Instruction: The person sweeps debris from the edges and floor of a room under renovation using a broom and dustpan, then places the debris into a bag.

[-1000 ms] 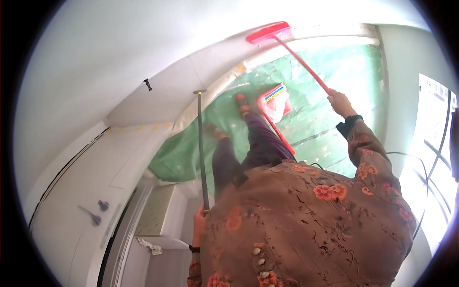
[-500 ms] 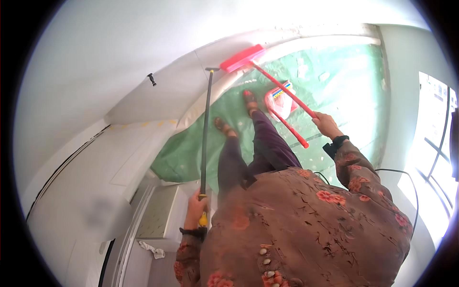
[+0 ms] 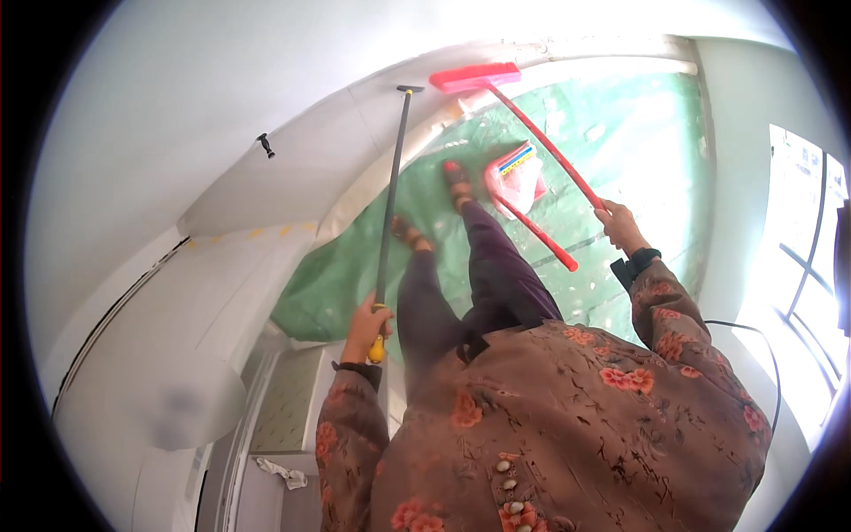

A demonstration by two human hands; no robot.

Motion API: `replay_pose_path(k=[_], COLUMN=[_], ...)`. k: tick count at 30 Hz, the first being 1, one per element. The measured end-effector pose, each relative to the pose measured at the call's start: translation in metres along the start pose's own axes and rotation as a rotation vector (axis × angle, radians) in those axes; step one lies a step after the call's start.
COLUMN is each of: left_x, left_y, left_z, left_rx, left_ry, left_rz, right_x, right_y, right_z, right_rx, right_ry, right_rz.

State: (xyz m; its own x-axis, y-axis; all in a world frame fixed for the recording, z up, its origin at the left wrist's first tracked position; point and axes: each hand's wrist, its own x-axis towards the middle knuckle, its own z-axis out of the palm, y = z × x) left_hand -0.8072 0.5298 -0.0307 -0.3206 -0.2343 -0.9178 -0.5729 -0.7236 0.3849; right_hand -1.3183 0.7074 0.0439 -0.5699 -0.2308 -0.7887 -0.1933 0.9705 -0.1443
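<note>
My left hand (image 3: 363,330) is wrapped round the yellow grip of a long-handled scraper (image 3: 393,195). Its dark pole reaches forward, and the narrow flat head at the far end is by the pale wall panel. A red broom (image 3: 560,156) is gripped near the end of its handle by my right hand (image 3: 623,228). The broom's pink-red head lies up against the far edge, where the green sheet meets the wall, just right of the scraper's head. Between my feet and the broom handle, a red dustpan (image 3: 502,176) rests on the sheet, its handle pointing back towards me.
Wrinkled green sheeting (image 3: 651,168) with pale specks covers the floor. At the left, a small black handle (image 3: 266,145) sticks out from a white surface. A white cloth (image 3: 282,472) lies by a pale cabinet (image 3: 285,403). On the right are a bright window (image 3: 802,253) and a dark cable (image 3: 769,337).
Both tools have moved forward; the broom head has gone farther out and right, and the scraper head has risen along the panel. My left hand has come forward with its grip.
</note>
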Motion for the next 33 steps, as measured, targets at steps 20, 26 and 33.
replay_pose_path(k=[20,26,33], left_x=[-0.029,-0.106,-0.155], left_y=[-0.002,-0.033,-0.037], left_z=[0.012,0.011,0.032], left_rx=[-0.108,-0.111,-0.077], left_ry=[-0.039,0.067,0.204], left_rz=[-0.064,-0.117,-0.097], right_x=[-0.016,0.000,0.068], right_y=[-0.008,-0.043,-0.138], right_z=[-0.022,-0.014,0.049], right_rx=[-0.174,-0.296,-0.531], right_ry=[-0.014,-0.093,-0.108], right_rz=[-0.253,-0.465,-0.768])
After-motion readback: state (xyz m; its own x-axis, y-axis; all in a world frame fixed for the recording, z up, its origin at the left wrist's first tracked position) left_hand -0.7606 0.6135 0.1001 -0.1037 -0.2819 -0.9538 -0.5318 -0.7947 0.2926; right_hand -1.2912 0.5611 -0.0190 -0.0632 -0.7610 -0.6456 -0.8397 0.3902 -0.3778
